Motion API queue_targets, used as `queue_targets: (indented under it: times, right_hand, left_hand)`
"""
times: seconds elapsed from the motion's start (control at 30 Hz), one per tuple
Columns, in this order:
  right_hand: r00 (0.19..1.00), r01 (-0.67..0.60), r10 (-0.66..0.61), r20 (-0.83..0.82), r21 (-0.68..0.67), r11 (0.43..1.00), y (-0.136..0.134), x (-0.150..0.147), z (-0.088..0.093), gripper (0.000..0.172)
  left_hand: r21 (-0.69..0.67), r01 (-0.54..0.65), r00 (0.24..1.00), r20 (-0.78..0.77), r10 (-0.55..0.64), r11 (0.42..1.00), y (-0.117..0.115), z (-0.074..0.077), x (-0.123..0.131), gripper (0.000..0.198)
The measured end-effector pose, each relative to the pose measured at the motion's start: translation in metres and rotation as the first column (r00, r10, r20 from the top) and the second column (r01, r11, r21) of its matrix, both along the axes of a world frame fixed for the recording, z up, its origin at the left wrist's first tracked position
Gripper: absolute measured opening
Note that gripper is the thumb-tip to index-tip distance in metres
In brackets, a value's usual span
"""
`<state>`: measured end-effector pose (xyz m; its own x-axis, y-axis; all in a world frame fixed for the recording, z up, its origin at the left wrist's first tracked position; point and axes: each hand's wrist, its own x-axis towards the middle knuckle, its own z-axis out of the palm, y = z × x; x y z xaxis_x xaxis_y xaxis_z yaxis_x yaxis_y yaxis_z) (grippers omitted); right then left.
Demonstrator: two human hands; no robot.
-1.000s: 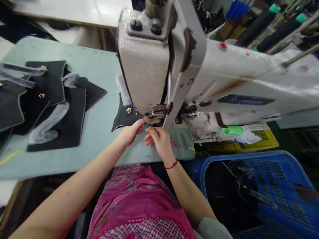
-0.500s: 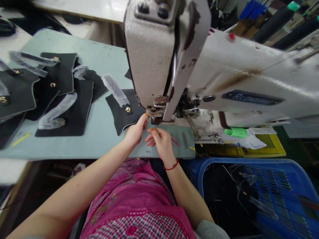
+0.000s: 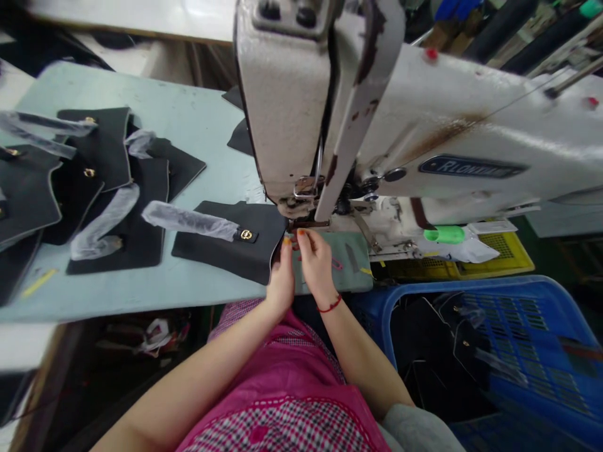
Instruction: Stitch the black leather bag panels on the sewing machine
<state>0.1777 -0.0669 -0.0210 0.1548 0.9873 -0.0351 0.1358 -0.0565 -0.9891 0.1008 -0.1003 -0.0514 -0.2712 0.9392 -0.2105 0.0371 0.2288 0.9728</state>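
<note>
A black leather piece (image 3: pixel 221 254) lies on the pale green table, its right edge just beside the sewing machine's needle area (image 3: pixel 304 220). From a gold clasp (image 3: pixel 245 235) on the piece, a strap wrapped in clear plastic (image 3: pixel 188 221) runs left. My left hand (image 3: pixel 281 282) is closed on the right edge of the piece, thumb on top. Close beside it, my right hand (image 3: pixel 316 260) is pinched in front of the presser foot. What lies between its fingertips is too small or hidden to make out.
Several similar black pieces (image 3: pixel 144 207) with plastic-wrapped straps overlap on the table's left. A blue basket (image 3: pixel 471 285) holding more stands at the right, below a yellow crate (image 3: pixel 511 263). Small scissors-like pink handles (image 3: pixel 336 264) lie right of my right hand.
The leather piece has turned and come nearer to me, its strap now pointing left. My left hand has moved right and down with its edge. My right hand's loose fingers have closed.
</note>
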Motion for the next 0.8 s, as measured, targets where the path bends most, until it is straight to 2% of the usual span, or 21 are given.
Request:
queue_targets:
  times: [0.07,0.13,0.17,0.2,0.23,0.27,0.3,0.33,0.37,0.43,0.5,0.57,0.6,0.67,0.8]
  right_hand:
    - [0.999,-0.032,0.032,0.005,-0.008,0.999,0.004,-0.005,0.004,0.039]
    - [0.997,-0.082,0.082,0.015,-0.025,0.996,0.008,-0.012,0.008,0.048]
    - [0.994,-0.1,0.101,0.032,-0.022,0.995,0.009,-0.016,0.008,0.051]
    - [0.992,-0.11,0.11,0.054,-0.013,0.994,0.011,-0.02,0.008,0.053]
    - [0.991,-0.108,0.108,0.073,-0.002,0.994,0.012,-0.024,0.008,0.055]
    - [0.992,-0.098,0.098,0.085,0.007,0.995,0.013,-0.027,0.007,0.055]
    - [0.992,-0.085,0.084,0.092,0.01,0.996,0.014,-0.03,0.005,0.055]
    - [0.993,-0.071,0.07,0.093,0.007,0.997,0.014,-0.032,0.004,0.055]
    - [0.994,-0.062,0.061,0.094,0.002,0.998,0.014,-0.034,0.002,0.055]
    - [0.993,-0.062,0.062,0.1,-0.004,0.998,0.013,-0.034,-0.001,0.054]
    - [0.991,-0.067,0.066,0.114,0.003,0.998,0.013,-0.033,-0.004,0.054]
    - [0.99,-0.07,0.069,0.124,0.003,0.998,0.013,-0.03,-0.004,0.053]
    - [0.989,-0.075,0.075,0.127,-0.003,0.997,0.014,-0.028,-0.004,0.053]
    - [0.987,-0.099,0.101,0.123,-0.021,0.995,0.014,-0.024,-0.003,0.051]
    - [0.982,-0.157,0.162,0.093,-0.058,0.986,0.017,-0.013,-0.001,0.05]
  left_hand:
    - [0.013,-0.022,0.999,-0.029,0.022,1.0,-0.041,-0.011,-0.025,0.042]
    - [0.102,-0.085,0.992,-0.086,0.094,0.991,-0.073,-0.021,-0.065,0.039]
    - [0.141,-0.124,0.973,-0.175,0.148,0.982,-0.081,-0.024,-0.09,0.038]
    - [0.175,-0.101,0.945,-0.29,0.149,0.979,-0.081,-0.025,-0.116,0.039]
    - [0.213,-0.004,0.906,-0.412,0.093,0.977,-0.073,-0.023,-0.141,0.042]
    - [0.222,0.174,0.834,-0.552,-0.024,0.959,-0.058,-0.02,-0.164,0.044]
    - [0.186,0.37,0.713,-0.685,-0.15,0.91,-0.037,-0.015,-0.183,0.047]
    - [0.155,0.523,0.591,-0.774,-0.226,0.838,-0.011,-0.01,-0.196,0.053]
    - [0.153,0.637,0.497,-0.831,-0.251,0.756,0.017,-0.004,-0.204,0.06]
    - [0.054,0.807,0.306,-0.89,-0.338,0.588,0.07,0.005,-0.205,0.079]
    - [-0.002,0.906,0.171,-0.913,-0.37,0.424,0.108,0.012,-0.192,0.097]
    - [-0.045,0.952,0.083,-0.914,-0.397,0.303,0.127,0.016,-0.177,0.104]
    - [-0.063,0.959,0.055,-0.915,-0.4,0.276,0.13,0.018,-0.171,0.105]
    - [-0.09,0.953,0.026,-0.928,-0.371,0.291,0.125,0.022,-0.162,0.106]
    - [-0.138,0.896,-0.025,-0.965,-0.262,0.422,0.101,0.037,-0.154,0.104]
